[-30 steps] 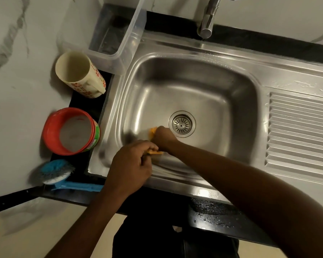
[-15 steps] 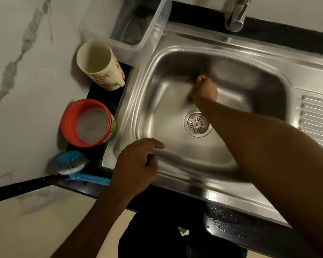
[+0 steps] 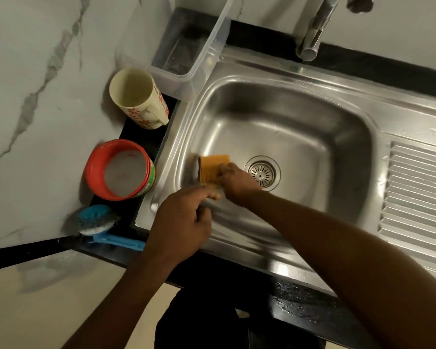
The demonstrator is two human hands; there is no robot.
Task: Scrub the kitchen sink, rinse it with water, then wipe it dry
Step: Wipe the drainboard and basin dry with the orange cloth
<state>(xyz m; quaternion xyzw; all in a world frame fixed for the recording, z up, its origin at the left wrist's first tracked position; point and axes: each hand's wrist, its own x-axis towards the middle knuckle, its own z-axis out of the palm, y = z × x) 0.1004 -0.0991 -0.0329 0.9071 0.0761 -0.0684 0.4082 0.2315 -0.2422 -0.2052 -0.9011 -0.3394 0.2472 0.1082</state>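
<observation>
A stainless steel sink [image 3: 282, 117] fills the middle of the view, its round drain [image 3: 262, 172] near the basin centre. My right hand [image 3: 237, 181] holds a yellow scrub sponge [image 3: 213, 168] against the basin's left wall, just left of the drain. My left hand [image 3: 181, 222] rests on the sink's front left rim with fingers curled over the edge, close to the sponge. The faucet spout [image 3: 310, 39] hangs over the back rim; no water runs from it.
On the dark counter left of the sink stand a cream floral mug [image 3: 139, 99], a red tub of cleaning paste [image 3: 120, 170] and a blue dish brush [image 3: 103, 227]. A clear plastic container [image 3: 189, 46] sits at the back left. A ribbed drainboard [image 3: 418, 197] lies right.
My right hand has pulled the sponge from the basin's back wall down to the left wall beside the drain. The left hand stays on the front rim.
</observation>
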